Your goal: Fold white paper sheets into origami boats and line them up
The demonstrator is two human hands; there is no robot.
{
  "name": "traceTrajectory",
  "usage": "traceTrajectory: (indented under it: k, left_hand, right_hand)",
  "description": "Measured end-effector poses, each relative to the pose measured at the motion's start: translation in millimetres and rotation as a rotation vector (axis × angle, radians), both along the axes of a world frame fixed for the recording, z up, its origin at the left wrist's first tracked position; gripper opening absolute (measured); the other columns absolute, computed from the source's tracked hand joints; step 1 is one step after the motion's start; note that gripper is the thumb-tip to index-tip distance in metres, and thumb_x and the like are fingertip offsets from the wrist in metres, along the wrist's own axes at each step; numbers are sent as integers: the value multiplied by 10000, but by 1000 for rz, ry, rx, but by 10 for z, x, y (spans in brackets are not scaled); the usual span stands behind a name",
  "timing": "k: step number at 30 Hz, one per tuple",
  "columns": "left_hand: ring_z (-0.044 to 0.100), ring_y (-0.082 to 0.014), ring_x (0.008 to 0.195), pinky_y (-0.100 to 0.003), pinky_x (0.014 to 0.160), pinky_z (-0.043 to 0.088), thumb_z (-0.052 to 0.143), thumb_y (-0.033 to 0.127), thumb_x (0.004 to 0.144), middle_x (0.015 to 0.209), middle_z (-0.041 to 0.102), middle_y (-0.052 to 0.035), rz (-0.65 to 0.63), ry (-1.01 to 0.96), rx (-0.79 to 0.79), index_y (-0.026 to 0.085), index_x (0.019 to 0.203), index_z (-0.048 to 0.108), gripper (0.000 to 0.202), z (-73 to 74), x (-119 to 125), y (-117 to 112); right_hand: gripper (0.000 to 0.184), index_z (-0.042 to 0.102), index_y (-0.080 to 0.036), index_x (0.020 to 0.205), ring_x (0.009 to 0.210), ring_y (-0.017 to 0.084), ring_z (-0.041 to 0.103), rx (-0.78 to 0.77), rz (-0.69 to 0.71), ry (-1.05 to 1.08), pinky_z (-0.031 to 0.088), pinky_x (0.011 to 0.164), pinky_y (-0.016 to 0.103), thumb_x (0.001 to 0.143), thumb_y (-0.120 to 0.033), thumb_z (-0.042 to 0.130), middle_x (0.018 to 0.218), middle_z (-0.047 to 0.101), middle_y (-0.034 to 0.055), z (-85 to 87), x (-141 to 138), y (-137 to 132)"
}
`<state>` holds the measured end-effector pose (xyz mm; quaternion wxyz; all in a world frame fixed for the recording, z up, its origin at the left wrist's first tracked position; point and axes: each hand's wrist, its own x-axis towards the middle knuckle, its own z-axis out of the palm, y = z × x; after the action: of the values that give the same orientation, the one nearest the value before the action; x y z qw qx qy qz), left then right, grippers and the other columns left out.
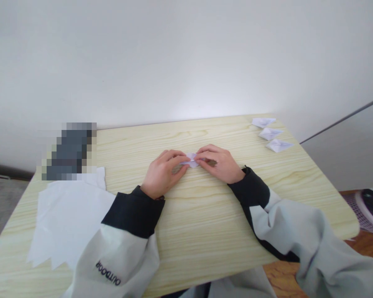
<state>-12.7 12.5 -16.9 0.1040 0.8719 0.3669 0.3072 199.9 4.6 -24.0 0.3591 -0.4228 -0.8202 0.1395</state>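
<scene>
A small folded white paper boat (192, 160) is held between my two hands, just over the middle of the table. My left hand (168, 169) pinches its left end between thumb and fingers. At the opposite end, the fingertips of my right hand (220, 162) close on it. The paper's middle bulges out between the fingers, while both tips are partly hidden by them. Three similar folded paper boats, the nearest one (279, 145) included, sit in a row at the table's far right corner.
Sheets of white paper (71, 219) lie spread on the left, partly under my left sleeve. A dark pixelated object (68, 151) is behind them. The wooden table (186, 248) meets a white wall (174, 62). A pink basket (362, 213) stands on the floor at the right.
</scene>
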Motion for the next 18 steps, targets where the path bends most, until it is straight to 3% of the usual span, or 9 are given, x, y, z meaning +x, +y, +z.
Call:
traceTrajectory:
  k: [8,15,18]
  left_hand:
    - [596,-190,973,-334,884,495,531,224,861,1045,650,-61,14,-7,-11,214,1049,650,222,2,-1,-4]
    - [596,-193,955,-342,860,498,525,219,866,1034,653,-68,6,2,-7,203,984,671,188,6,-1,0]
    - [593,-192,973,-337,879,488,519,225,875,1039,654,-63,15,-5,-32,206,1060,644,224,14,1,-5]
  right_hand:
    - [181,691,-205,964,787,140,641,-26,-9,23,542,697,264,878,-256,541,1004,657,61,-15,-5,-5]
    - [166,697,-213,934,876,163,639,3,7,-5,528,755,287,877,-247,546,1009,660,63,-8,-7,-2]
    - [188,671,-207,1012,795,137,630,-20,18,27,526,703,260,874,-260,555,1010,663,59,0,17,8]
